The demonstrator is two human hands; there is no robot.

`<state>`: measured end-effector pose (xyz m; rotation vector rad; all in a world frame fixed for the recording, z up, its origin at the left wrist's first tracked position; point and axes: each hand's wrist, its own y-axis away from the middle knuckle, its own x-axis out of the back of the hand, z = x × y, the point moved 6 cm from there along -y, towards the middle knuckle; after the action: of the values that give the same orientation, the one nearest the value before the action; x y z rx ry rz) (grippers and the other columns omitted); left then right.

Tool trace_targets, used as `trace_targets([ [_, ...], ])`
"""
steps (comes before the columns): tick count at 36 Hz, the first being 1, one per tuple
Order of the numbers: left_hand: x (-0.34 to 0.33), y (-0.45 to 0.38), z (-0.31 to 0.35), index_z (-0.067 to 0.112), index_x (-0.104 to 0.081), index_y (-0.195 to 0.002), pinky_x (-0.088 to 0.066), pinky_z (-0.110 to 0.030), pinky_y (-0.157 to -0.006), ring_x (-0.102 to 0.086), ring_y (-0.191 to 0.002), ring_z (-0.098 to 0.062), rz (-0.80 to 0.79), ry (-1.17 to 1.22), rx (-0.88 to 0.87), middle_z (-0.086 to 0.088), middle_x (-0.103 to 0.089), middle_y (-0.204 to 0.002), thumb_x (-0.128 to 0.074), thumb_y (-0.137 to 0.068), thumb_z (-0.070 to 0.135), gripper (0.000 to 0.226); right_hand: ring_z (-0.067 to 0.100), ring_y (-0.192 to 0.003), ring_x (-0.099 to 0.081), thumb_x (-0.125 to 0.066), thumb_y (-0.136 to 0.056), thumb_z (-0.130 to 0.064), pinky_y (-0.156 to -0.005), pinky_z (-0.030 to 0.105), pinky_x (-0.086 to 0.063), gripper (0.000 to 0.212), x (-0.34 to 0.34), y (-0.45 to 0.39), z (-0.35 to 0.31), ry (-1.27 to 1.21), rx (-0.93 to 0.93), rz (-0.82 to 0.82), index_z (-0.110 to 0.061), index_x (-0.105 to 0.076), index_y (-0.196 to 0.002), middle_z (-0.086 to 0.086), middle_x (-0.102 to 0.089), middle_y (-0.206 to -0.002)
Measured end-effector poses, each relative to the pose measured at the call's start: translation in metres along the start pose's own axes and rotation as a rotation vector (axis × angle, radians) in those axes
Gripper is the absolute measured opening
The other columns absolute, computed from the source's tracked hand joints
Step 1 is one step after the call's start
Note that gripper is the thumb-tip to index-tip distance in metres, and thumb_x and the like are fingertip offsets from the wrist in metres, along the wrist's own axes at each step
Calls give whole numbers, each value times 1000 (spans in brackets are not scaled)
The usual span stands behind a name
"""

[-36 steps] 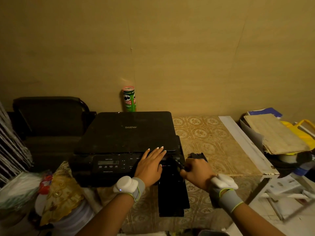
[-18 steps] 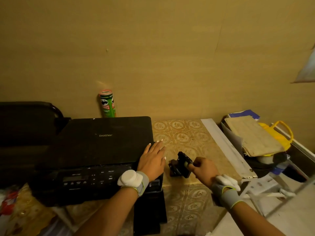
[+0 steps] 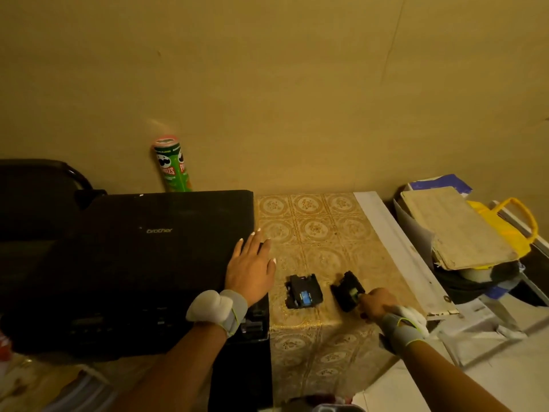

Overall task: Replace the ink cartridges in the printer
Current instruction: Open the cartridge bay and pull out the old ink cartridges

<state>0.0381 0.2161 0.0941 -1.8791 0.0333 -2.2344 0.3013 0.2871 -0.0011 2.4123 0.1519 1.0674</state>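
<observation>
While my left hand (image 3: pixel 251 267) lies flat and open on the printer (image 3: pixel 130 251), my right hand (image 3: pixel 375 301) pinches a black cartridge (image 3: pixel 347 289) on the patterned surface (image 3: pixel 315 233). A blue-labelled cartridge (image 3: pixel 300 291) lies just left of it.

Black printer (image 3: pixel 127 263); gold floral-tile tablecloth (image 3: pixel 320 233); green can (image 3: pixel 173 168); blue-labelled black cartridge (image 3: pixel 300 291); yellow bag (image 3: pixel 511 221).

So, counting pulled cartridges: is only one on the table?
No, two lie there: a blue-labelled cartridge and another cartridge at the right hand.
</observation>
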Motion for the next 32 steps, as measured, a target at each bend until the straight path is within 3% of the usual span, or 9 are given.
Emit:
trace_targets([
  [3, -11, 2, -6, 16, -21, -145, -3, -37, -120, -9, -146, -18, -29, -23, 15, -6, -11, -158, -28, -98, 36, 52, 36, -76, -69, -50, -92, -16, -78, 43, -58, 32, -5, -7, 6, 10, -29, -39, 9, -69, -84, 25, -72, -85],
  [10, -14, 0, -5, 16, -20, -146, -3, -37, -120, -8, -146, -19, -16, -14, 19, -6, -10, -158, -28, -97, 37, 53, 30, -58, -64, -46, -96, -24, -59, 36, -56, 39, -10, -20, 15, 45, -92, -94, 9, -65, -91, 22, -70, -77],
  [15, -12, 2, -8, 16, -22, -145, -2, -35, -119, -9, -146, -18, -8, 19, 23, -6, -11, -158, -28, -98, 37, 52, 37, -82, -70, -44, -97, -27, -81, 44, -58, 41, -13, -20, 17, 75, -114, -121, 10, -63, -97, 26, -71, -90],
  [18, -8, 3, -11, 16, -24, -145, -2, -33, -119, -9, -146, -16, -1, 77, 48, -4, -12, -158, -30, -98, 35, 51, 34, -82, -66, -44, -97, -27, -74, 39, -57, 40, -12, -13, 13, 107, -104, -119, 8, -62, -103, 25, -69, -97],
  [21, -5, 8, -18, 16, -22, -146, -3, -33, -119, -9, -146, -13, -14, 109, 84, -2, -12, -158, -30, -98, 34, 51, 35, -93, -64, -43, -97, -29, -66, 30, -44, 41, -9, -6, 10, 163, -86, -68, 7, -61, -107, 23, -66, -105],
  [26, 2, 17, -30, 17, -20, -146, -3, -33, -120, -9, -146, -11, -8, 125, 83, 0, -13, -158, -29, -99, 33, 51, 39, -104, -60, -45, -96, -31, -87, 39, -47, 40, -16, 13, -19, 78, 52, 42, 3, -62, -107, 25, -64, -112],
  [32, 17, 32, -41, 20, -19, -147, 0, -31, -119, -7, -146, -9, 28, 130, 36, 3, -14, -158, -30, -99, 33, 51, 22, -72, -55, -50, -93, -35, -69, 31, -42, 30, -77, 69, -69, 26, 342, -169, -9, -63, -83, 9, -61, -80],
])
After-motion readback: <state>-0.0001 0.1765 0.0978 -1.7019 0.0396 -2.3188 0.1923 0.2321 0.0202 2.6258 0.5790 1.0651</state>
